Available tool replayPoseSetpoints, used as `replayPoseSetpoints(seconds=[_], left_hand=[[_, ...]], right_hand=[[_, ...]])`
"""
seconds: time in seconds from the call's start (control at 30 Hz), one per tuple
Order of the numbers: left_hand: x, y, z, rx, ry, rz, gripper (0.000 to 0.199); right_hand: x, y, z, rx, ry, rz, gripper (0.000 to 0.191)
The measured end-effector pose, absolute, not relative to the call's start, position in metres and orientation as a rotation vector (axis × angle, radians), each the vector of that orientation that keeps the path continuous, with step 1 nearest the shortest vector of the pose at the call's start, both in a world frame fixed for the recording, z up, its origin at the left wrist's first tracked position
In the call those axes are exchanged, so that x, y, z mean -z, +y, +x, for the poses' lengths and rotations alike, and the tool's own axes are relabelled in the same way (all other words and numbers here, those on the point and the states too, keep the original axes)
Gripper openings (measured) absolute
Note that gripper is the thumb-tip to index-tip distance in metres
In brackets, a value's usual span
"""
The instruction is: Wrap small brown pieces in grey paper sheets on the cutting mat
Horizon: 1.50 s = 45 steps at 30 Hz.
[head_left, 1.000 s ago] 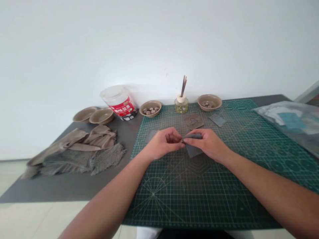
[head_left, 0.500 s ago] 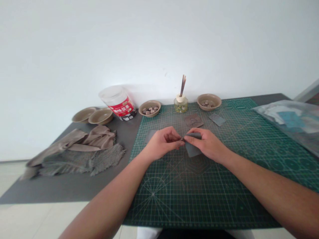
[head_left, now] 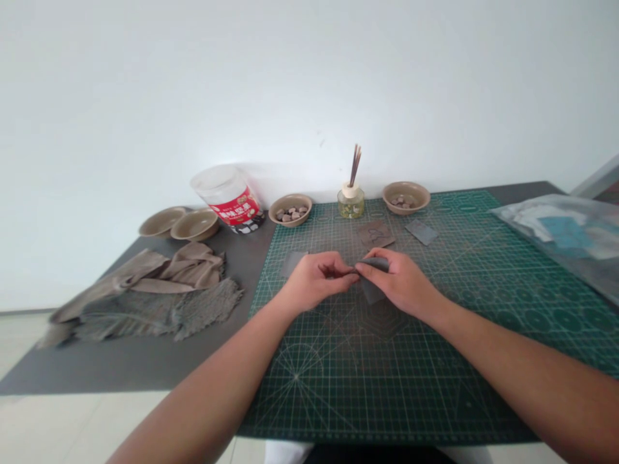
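Over the green cutting mat point(head_left: 329, 374), my two hands meet at the fingertips. My right hand point(head_left: 403, 280) is closed on a dark grey sheet point(head_left: 371, 293), possibly sandpaper, which hangs bent below the thumb. Thumb and fingers of my left hand point(head_left: 322, 278) pinch at the sheet's left edge; whatever small thing they hold is hidden. Beyond the hands lies a brownish square point(head_left: 380, 236) with a dark looped cord on it. A small grey rectangle point(head_left: 422, 232) is to its right, and another grey piece point(head_left: 293, 263) lies partly behind my left hand.
Two bowls with brownish stones, a left one point(head_left: 291, 211) and a right one point(head_left: 406, 198), flank a reed diffuser point(head_left: 351, 201). Leftward stand a red-labelled plastic jar point(head_left: 236, 205), two more bowls point(head_left: 195, 225) and a crumpled cloth point(head_left: 159, 290). A clear plastic bag point(head_left: 570, 225) lies right.
The sheet has tilted and folded closer under my right hand, so less of it shows. My right fingers have shifted slightly left; the left hand is nearly unmoved.
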State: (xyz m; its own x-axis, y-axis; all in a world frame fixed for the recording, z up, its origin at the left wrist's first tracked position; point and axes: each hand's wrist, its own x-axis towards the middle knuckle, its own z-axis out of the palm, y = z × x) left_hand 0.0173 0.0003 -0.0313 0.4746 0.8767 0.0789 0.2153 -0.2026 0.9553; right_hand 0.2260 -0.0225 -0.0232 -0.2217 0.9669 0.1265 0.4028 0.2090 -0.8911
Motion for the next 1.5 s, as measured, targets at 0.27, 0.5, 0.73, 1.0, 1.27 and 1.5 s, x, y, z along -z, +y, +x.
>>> replayPoseSetpoints(seconds=[0.27,0.5,0.73,1.0,1.27,1.5], left_hand=[[0.0303,-0.0021,0.0193,-0.838,1.014,1.723,0.025],[0.0278,-0.0055,0.0228,-0.880,0.993,1.781,0.019],[0.0276,-0.0051,0.0221,-0.869,0.988,1.917,0.018],[0.0288,-0.0050,0.0224,-0.831,0.958,1.947,0.019],[0.0292,-0.0062,0.0231,-0.787,0.977,1.963,0.012],[0.0297,-0.0024,0.0203,-0.791,1.008,1.879,0.016]], right_hand=[[0.0204,-0.0234,0.2266,-0.970,-1.755,-1.316,0.018],[0.0209,-0.0226,0.2259,-0.976,-1.742,-1.306,0.019],[0.0196,-0.0250,0.2250,-0.939,-1.738,-1.329,0.017],[0.0184,-0.0267,0.2259,-0.912,-1.738,-1.342,0.016],[0.0249,-0.0231,0.2252,-0.831,-1.738,-1.367,0.015],[0.0260,-0.0185,0.2305,-0.850,-1.560,-1.368,0.018]])
